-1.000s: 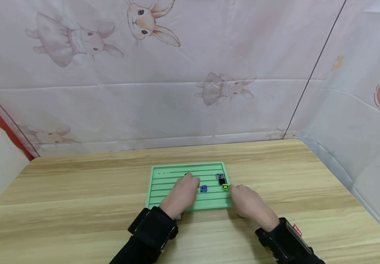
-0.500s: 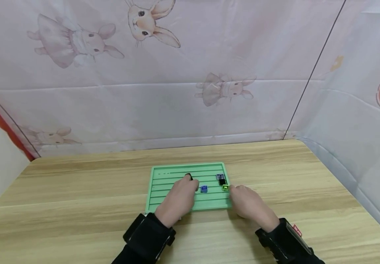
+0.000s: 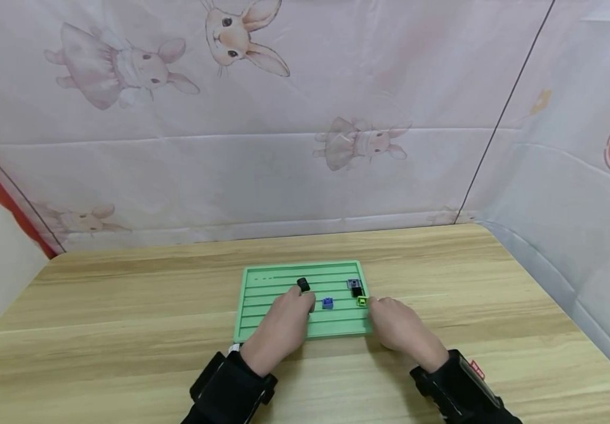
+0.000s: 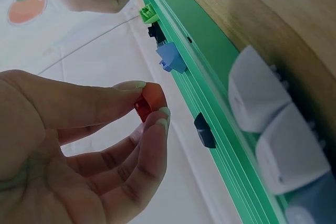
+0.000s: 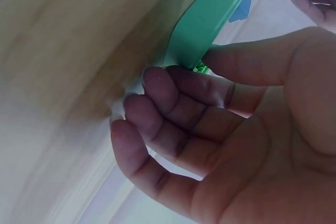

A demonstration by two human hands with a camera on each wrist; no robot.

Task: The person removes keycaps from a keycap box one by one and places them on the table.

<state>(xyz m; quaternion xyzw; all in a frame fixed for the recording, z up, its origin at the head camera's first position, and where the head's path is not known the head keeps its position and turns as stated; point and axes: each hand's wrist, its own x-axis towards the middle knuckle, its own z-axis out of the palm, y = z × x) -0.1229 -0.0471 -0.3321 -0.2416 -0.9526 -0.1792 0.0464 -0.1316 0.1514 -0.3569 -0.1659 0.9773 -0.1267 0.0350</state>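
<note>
My left hand (image 3: 282, 321) is over the green ridged tray (image 3: 262, 274). Between its thumb and fingertips it pinches a small red keycap (image 4: 154, 96), hollow side showing in the left wrist view. Just beyond those fingers a black keycap (image 3: 303, 284) lies on the tray. To the hand's right sits a blue keycap (image 3: 328, 303). My right hand (image 3: 403, 330) grips the tray's right edge between thumb and curled index finger, its other fingers bent beside it. Close to that thumb is a lime-green keycap (image 3: 361, 301).
Along the tray's right side are a second black keycap (image 3: 356, 291) and a grey-blue one (image 3: 353, 283). Grey keycaps (image 4: 257, 88) stand on the wooden table (image 3: 125, 306) by the tray's near edge, mostly hidden by my left arm in the head view. A printed curtain (image 3: 262, 182) hangs behind.
My left hand has drawn back slightly toward the near left, uncovering more of the black keycap on the tray. My right hand stays at the tray's edge.
</note>
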